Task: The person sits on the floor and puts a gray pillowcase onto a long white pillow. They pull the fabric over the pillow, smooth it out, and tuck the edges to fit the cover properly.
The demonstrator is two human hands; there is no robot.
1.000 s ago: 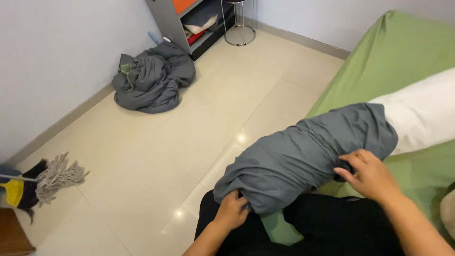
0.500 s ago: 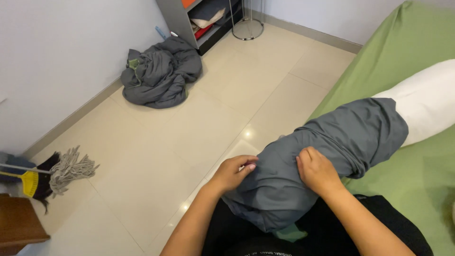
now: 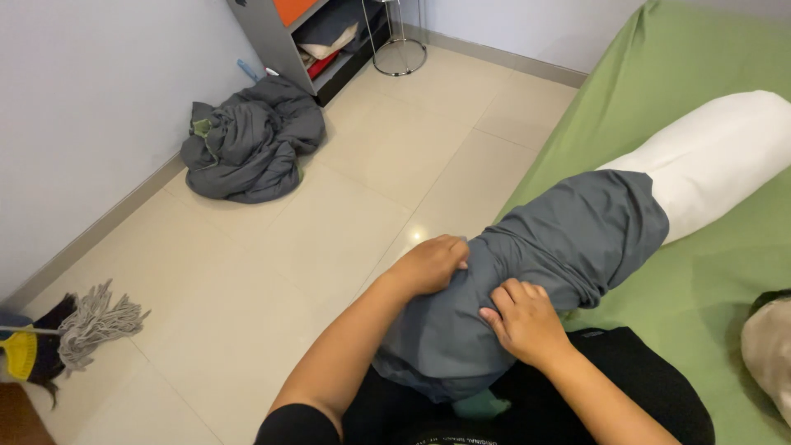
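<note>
**Mia:** What are the hands doing?

**Ben:** Both hands are on the grey cover (image 3: 527,272). It is pulled part way over a long white pillow (image 3: 709,161). The pillow lies on the green bed (image 3: 709,305), and its covered end sticks out over the person's lap.

**Mia:** Where is the left hand (image 3: 430,265)?

**Ben:** It is on the left side of the cover, near the covered end. The fingers are curled together and pinch a fold of the grey cloth.

**Mia:** And the right hand (image 3: 524,321)?

**Ben:** It sits lower, on top of the cover, just beside the left one. Its fingers are bent and close together, pressing into the cloth. I cannot tell if they hold a fold or only push on it.

**Mia:** How much of the pillow is covered?

**Ben:** About half. The grey part is near the person. The white part is bare and points away to the right.

**Mia:** What else is there?

**Ben:** A heap of grey cloth (image 3: 247,140) lies on the floor (image 3: 329,239) by the wall, well away from the hands. A grey shelf (image 3: 305,37) stands behind it. A mop (image 3: 82,325) lies at the left edge.
</note>
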